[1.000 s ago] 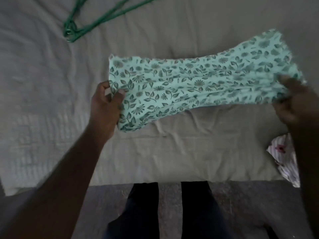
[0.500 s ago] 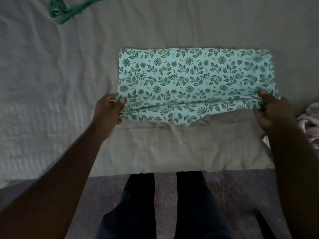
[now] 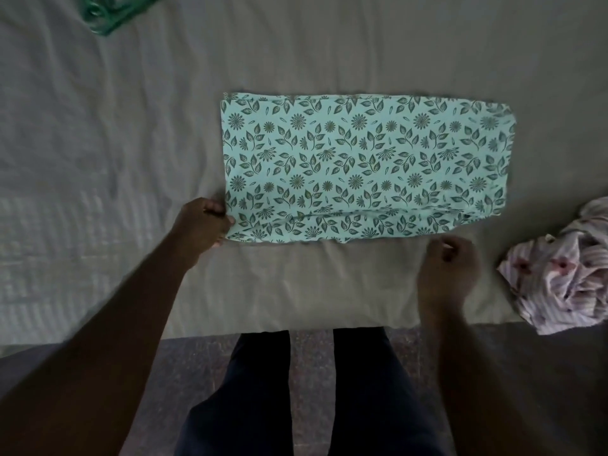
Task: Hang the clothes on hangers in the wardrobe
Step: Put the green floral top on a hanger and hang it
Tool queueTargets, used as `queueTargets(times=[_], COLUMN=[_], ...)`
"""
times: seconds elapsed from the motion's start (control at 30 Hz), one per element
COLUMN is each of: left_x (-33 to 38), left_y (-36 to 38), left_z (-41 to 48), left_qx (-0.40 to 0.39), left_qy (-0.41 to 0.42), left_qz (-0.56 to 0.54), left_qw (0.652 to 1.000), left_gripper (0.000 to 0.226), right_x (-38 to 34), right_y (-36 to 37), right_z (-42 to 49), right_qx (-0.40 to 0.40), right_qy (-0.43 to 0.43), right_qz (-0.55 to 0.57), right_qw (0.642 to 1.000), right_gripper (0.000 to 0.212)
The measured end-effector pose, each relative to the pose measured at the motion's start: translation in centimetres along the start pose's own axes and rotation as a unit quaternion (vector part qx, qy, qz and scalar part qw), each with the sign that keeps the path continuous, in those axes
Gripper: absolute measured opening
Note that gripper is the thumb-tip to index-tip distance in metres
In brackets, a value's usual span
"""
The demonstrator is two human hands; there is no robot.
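A mint-green cloth with a dark leaf and flower print [image 3: 365, 166] lies flat on the grey bed sheet [image 3: 131, 133], folded into a long rectangle. My left hand [image 3: 204, 225] pinches its near left corner. My right hand [image 3: 449, 264] hovers just in front of the cloth's near edge, fingers curled, holding nothing and apart from the fabric. A green hanger [image 3: 108, 11] lies at the far left of the bed, mostly cut off by the frame's top edge.
A crumpled pink-and-white striped garment [image 3: 562, 271] sits at the bed's right front edge. My dark-trousered legs [image 3: 296, 390] stand on a speckled floor right against the bed's front edge.
The cloth went from being held up and stretched between both hands to lying flat on the bed. My right hand let go and pulled back toward me; the left keeps its corner.
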State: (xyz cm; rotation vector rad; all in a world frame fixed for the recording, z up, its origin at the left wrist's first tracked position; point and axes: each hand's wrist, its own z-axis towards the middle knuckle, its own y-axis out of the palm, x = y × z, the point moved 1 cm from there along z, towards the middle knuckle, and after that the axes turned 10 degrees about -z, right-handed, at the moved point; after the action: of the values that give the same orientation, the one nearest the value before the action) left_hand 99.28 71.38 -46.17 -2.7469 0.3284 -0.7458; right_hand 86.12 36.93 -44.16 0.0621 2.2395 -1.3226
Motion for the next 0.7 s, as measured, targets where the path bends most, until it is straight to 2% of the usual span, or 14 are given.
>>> queueTargets(times=[0.07,0.1,0.13,0.2,0.27,0.37,0.43,0.5,0.6,0.7], left_x=[0.6,0.9,1.1,1.6,1.8,1.4,1.1,0.9,0.7,0.7], left_y=[0.1,0.2,0.3,0.5,0.6,0.3,0.1,0.2,0.4,0.6], left_z=[0.4,0.5,0.8,1.2,1.7,2.0,2.1,2.1,2.0,1.7], left_qx=[-0.006,-0.015,-0.023,-0.044,-0.067,-0.076,-0.077,-0.074,-0.055,-0.046], left_qy=[0.013,0.016,0.017,0.017,0.016,0.010,0.006,0.007,0.024,0.041], left_qz=[0.011,0.018,0.019,0.009,-0.005,-0.016,-0.037,-0.048,-0.047,-0.049], left_qw=[1.000,1.000,0.999,0.999,0.998,0.997,0.996,0.996,0.997,0.997], left_gripper=[0.034,0.039,0.040,0.030,0.023,0.033,0.036,0.035,0.026,0.025], right_x=[-2.8,-3.6,-3.9,-3.6,-3.2,-3.2,-3.7,-4.2,-4.1,-1.7], right_y=[2.4,3.8,5.0,6.5,7.0,7.2,7.5,7.8,7.4,5.5], right_z=[-2.7,-3.7,-4.3,-5.1,-6.3,-7.6,-7.7,-7.4,-7.2,-8.7], right_qx=[-0.066,-0.113,-0.150,-0.195,-0.221,-0.241,-0.284,-0.344,-0.358,-0.382], right_qy=[-0.120,-0.128,-0.091,0.084,0.222,0.269,0.266,0.228,0.156,0.144], right_qz=[-0.047,-0.066,-0.066,0.048,0.210,0.313,0.294,0.236,0.127,0.018], right_qw=[0.989,0.983,0.982,0.976,0.926,0.879,0.873,0.880,0.912,0.913], right_gripper=[0.008,0.012,0.018,0.024,0.017,0.013,0.017,0.017,0.024,0.029])
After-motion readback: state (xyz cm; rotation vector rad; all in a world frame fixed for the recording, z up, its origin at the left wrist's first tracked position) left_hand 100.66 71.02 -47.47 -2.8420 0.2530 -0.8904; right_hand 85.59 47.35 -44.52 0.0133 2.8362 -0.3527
